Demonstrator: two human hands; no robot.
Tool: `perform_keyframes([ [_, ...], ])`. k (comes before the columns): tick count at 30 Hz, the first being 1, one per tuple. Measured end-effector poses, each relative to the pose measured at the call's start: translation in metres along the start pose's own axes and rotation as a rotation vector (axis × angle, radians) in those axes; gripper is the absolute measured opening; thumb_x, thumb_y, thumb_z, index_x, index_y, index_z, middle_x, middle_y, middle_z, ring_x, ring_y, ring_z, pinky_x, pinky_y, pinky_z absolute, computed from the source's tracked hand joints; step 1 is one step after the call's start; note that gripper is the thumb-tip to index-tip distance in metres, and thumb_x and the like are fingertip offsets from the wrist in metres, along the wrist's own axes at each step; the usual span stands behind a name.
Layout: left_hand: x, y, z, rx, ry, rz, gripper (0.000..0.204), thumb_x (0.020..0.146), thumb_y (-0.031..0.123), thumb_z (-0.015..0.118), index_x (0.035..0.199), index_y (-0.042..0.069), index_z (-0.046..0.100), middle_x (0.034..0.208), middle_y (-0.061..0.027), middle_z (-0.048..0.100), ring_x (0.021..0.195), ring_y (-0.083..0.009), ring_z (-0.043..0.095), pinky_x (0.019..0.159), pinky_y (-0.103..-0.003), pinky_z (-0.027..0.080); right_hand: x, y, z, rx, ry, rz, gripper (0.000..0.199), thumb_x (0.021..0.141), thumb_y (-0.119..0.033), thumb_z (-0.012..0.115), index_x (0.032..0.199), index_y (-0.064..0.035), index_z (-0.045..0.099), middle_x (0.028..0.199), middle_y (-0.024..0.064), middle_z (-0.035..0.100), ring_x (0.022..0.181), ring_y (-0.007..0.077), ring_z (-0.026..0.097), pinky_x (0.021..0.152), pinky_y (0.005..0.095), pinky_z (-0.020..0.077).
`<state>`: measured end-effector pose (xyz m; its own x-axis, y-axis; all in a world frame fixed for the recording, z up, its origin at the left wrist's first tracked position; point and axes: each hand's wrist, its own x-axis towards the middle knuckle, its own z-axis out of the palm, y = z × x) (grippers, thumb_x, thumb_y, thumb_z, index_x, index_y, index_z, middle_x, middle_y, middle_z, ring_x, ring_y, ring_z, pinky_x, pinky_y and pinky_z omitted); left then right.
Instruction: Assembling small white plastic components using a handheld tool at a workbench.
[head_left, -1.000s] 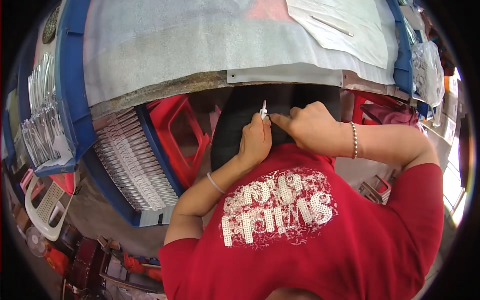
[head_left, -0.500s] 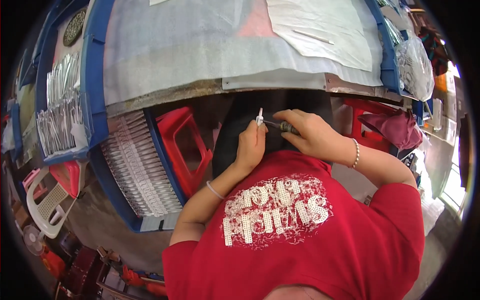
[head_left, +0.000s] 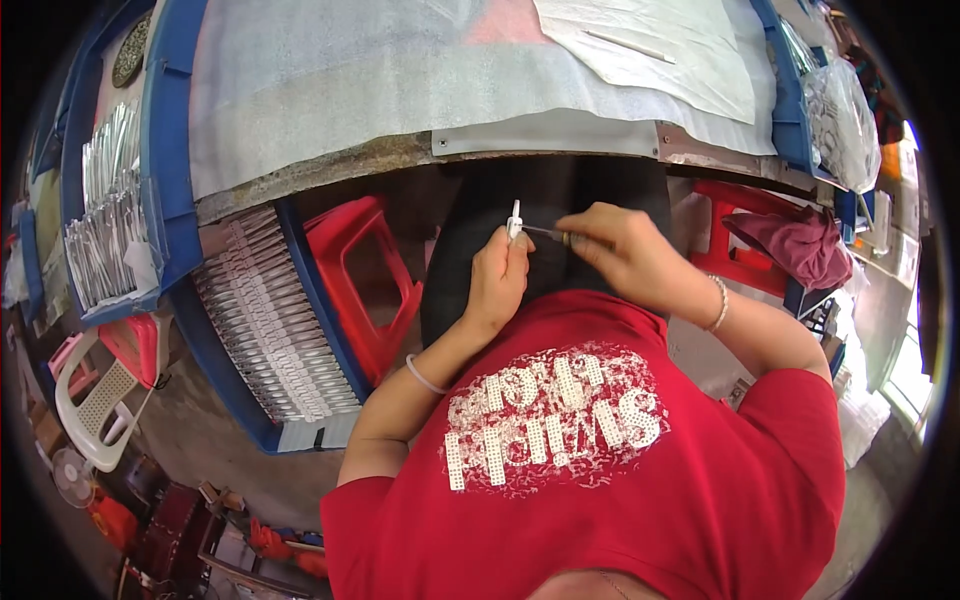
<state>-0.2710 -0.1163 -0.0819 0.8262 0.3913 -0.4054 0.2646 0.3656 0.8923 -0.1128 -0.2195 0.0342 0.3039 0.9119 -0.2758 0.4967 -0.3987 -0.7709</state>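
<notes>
I see a white piece [head_left: 515,224] jutting from the pinched left hand [head_left: 498,280]; right of that piece, the right hand [head_left: 636,258] grips a thin tool [head_left: 543,233]

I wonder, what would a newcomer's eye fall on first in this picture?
Probably the red shirt filling the lower middle. Above it, the left hand holds a small white part and the right hand a thin tool pointed at it. To their left, silvery pieces line a blue bin.
</notes>
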Motion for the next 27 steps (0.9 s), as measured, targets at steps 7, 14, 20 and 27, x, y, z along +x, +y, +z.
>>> perform_keyframes([
  [7, 0.006, -0.001, 0.003, 0.317, 0.091, 0.189, 0.018, 0.096, 0.011, 0.047, 0.086, -0.003, 0.049, 0.064, -0.022, 0.056, 0.06, -0.041, 0.057, 0.051, -0.045, 0.042, 0.012, -0.008, 0.009, -0.578, -0.053, -0.233, 0.02, 0.079, -0.01, 0.065, 0.096, -0.0005, 0.064, 0.068, 0.0123, 0.057, 0.065, 0.0312, 0.061, 0.056, 0.0387, 0.0499],
  [14, 0.011, -0.004, 0.004, 0.379, 0.132, 0.301, 0.016, 0.096, 0.011, 0.048, 0.084, -0.001, 0.049, 0.068, -0.0222, 0.056, 0.062, -0.0399, 0.06, 0.052, -0.045, 0.041, 0.022, 0.005, 0.007, -0.097, -0.015, 0.063, 0.027, 0.072, -0.003, 0.07, 0.099, -0.0003, 0.067, 0.084, 0.0146, 0.067, 0.073, 0.0256, 0.066, 0.063, 0.0315, 0.052],
  [20, 0.008, -0.001, 0.002, 0.356, 0.091, 0.191, 0.016, 0.096, 0.01, 0.046, 0.085, -0.001, 0.049, 0.068, -0.0211, 0.055, 0.061, -0.038, 0.059, 0.052, -0.042, 0.041, 0.034, -0.011, -0.002, -0.794, -0.392, -0.227, 0.037, 0.077, -0.014, 0.06, 0.112, -0.0044, 0.066, 0.076, 0.0119, 0.063, 0.058, 0.0282, 0.064, 0.053, 0.0375, 0.0506],
  [27, 0.012, -0.006, 0.001, 0.417, 0.114, 0.275, 0.013, 0.095, 0.006, 0.046, 0.086, -0.002, 0.051, 0.072, -0.0206, 0.06, 0.07, -0.0384, 0.064, 0.057, -0.041, 0.047, 0.032, 0.014, 0.007, 0.188, -0.167, 0.331, 0.032, 0.074, -0.004, 0.069, 0.105, -0.0024, 0.067, 0.092, 0.0198, 0.068, 0.082, 0.0297, 0.067, 0.076, 0.0338, 0.0535],
])
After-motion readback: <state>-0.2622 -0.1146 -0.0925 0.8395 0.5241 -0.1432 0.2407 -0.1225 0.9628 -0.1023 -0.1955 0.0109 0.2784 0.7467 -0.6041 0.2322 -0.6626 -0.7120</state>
